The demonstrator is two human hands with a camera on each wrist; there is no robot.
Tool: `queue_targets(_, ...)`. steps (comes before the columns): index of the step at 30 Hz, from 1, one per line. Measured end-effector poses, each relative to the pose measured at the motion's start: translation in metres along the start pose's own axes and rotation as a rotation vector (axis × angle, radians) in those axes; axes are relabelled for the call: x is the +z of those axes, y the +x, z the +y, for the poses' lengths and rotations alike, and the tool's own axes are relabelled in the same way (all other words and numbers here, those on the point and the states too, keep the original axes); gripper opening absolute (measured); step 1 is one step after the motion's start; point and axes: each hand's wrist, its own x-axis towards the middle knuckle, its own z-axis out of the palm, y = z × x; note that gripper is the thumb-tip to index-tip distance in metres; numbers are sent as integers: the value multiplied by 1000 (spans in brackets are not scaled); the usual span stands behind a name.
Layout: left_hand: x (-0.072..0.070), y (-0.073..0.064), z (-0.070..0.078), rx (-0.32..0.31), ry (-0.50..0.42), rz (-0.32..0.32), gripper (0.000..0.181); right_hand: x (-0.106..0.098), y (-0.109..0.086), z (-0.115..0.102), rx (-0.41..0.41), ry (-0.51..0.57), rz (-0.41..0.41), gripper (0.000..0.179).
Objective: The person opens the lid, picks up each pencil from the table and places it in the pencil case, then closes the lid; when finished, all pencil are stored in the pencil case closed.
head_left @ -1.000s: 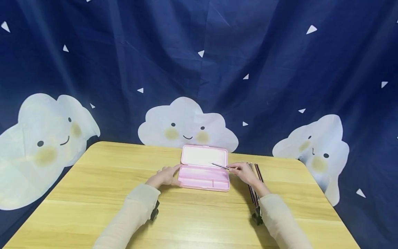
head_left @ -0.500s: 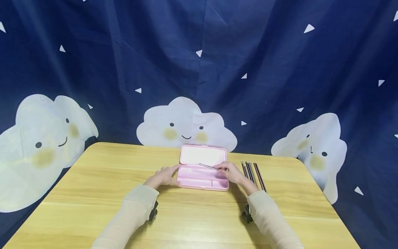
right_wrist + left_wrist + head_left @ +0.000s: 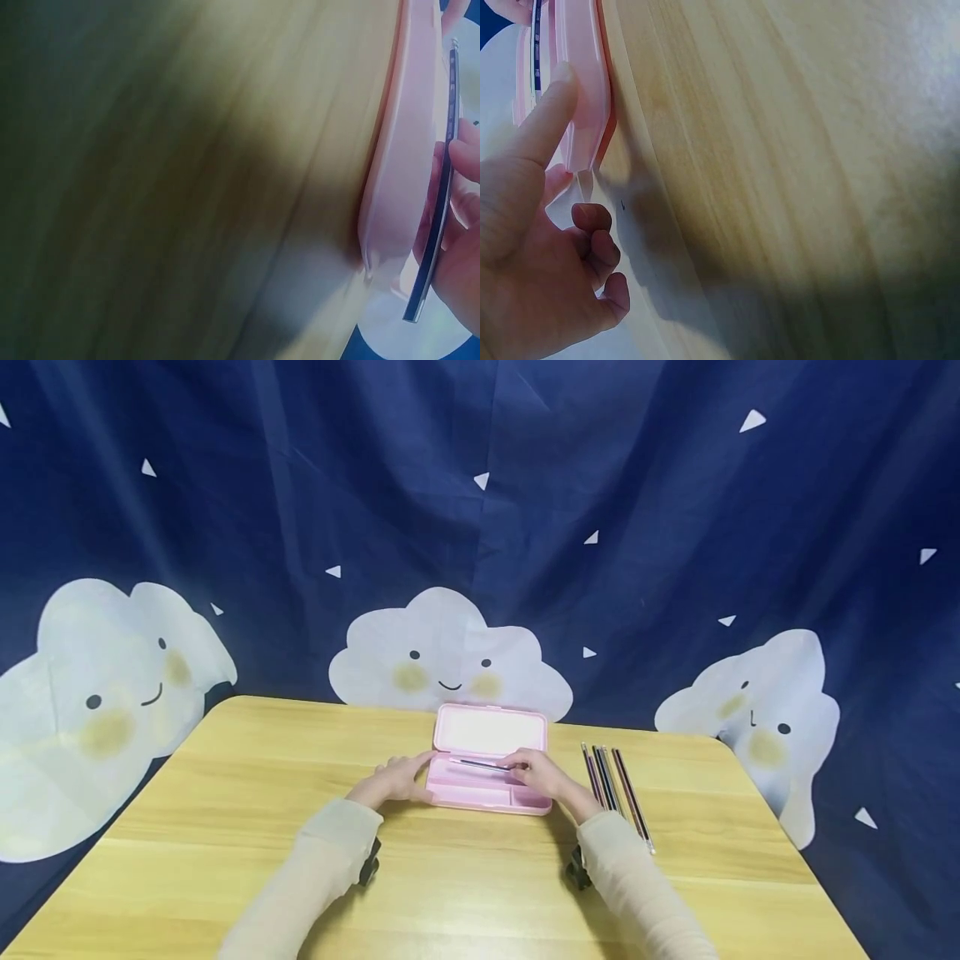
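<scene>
A pink pencil case lies with its lid raised at the table's far side. My left hand holds the case's left end, thumb on the front wall and other fingers around the corner. Above the long rear compartment, my right hand pinches a dark pencil between thumb and fingers. That pencil lies nearly parallel to the case's length, pointing left. In the right wrist view the pencil runs past the fingertips at both ends. The front compartments, split by a divider, show bare pink floors.
Several pencils lie side by side on the wooden table, right of the case, partly behind the right forearm. A dark blue curtain with cloud prints hangs just beyond the far edge. Black wrist cameras sit under the sleeves.
My right hand has carried the pencil leftward from the case's right edge to over the rear compartment, levelling it along the case. The left hand keeps its place on the case.
</scene>
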Motion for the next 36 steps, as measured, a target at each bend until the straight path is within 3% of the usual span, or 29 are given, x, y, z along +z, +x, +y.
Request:
queue_targets(6,-2,1,1,-12,5,-16,90,5,5,-2,-33,-36,-26,21)
queue_targets(14,-3,-1,5,-41,13,-13,89,11,11,-6,-5,-45,-30,21)
queue_targets(29,0,0,3,-12,19,-7,88,19,13,-6,72,-22,-71,24)
queue_targets(36,0,0,2,-12,15,-1,89,20,15,-9,145,-29,-86,23)
